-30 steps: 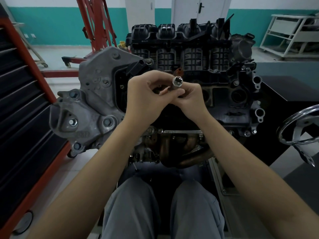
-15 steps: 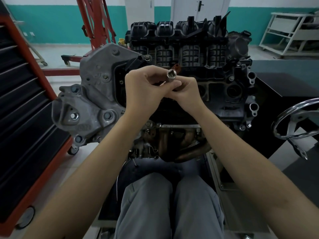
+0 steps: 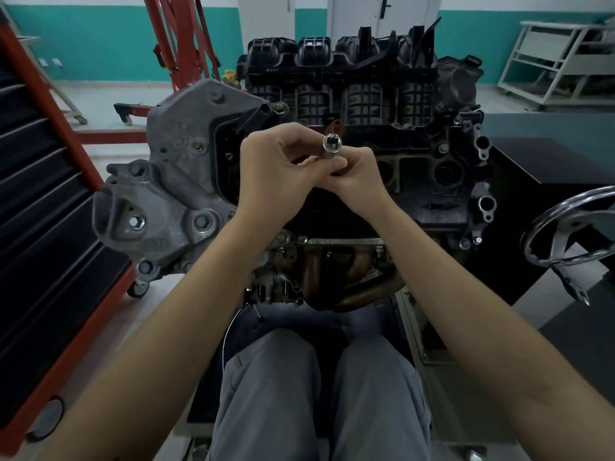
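Socket (image 3: 332, 144) held before engine (image 3: 366, 104)
Left hand (image 3: 276, 171) and right hand (image 3: 357, 176) pinch its stem; hollow end points up.

engine block (image 3: 416, 181), red hoist (image 3: 181, 44), handwheel (image 3: 572, 227)

A teal-and-white wall (image 3: 100, 44) runs behind the engine (image 3: 366, 98). A white door (image 3: 382, 18) stands beyond it, a red hoist (image 3: 181, 44) to its left and a white rack (image 3: 559, 64) to its right.
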{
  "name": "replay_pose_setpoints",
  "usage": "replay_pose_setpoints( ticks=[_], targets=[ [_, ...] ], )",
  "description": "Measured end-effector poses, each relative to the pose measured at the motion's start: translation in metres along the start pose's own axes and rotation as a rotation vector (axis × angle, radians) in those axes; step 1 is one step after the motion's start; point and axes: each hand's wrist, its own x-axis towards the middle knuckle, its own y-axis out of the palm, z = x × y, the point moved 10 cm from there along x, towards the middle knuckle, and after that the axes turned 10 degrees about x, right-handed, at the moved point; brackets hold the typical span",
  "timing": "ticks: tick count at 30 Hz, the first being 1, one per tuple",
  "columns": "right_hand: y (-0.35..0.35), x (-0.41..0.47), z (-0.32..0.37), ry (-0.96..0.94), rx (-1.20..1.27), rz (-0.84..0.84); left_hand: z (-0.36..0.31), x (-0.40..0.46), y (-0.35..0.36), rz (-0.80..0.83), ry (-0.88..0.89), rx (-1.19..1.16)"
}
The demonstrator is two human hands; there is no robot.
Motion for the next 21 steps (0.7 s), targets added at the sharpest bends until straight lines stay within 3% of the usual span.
replay_pose_setpoints(
  ticks=[8,14,21],
  targets=[
    [-0.005,0.0,-0.002,0.019,0.008,-0.063,0.001,0.003,0.007,0.042,-0.023,-0.033],
    [-0.004,-0.002,-0.001,-0.023,-0.011,-0.051,0.002,-0.001,-0.004,-0.1,-0.024,0.012],
    [-0.008,-0.001,-0.005,-0.002,-0.027,-0.095,0.006,0.002,0.006,0.043,-0.005,-0.119]
  ],
)
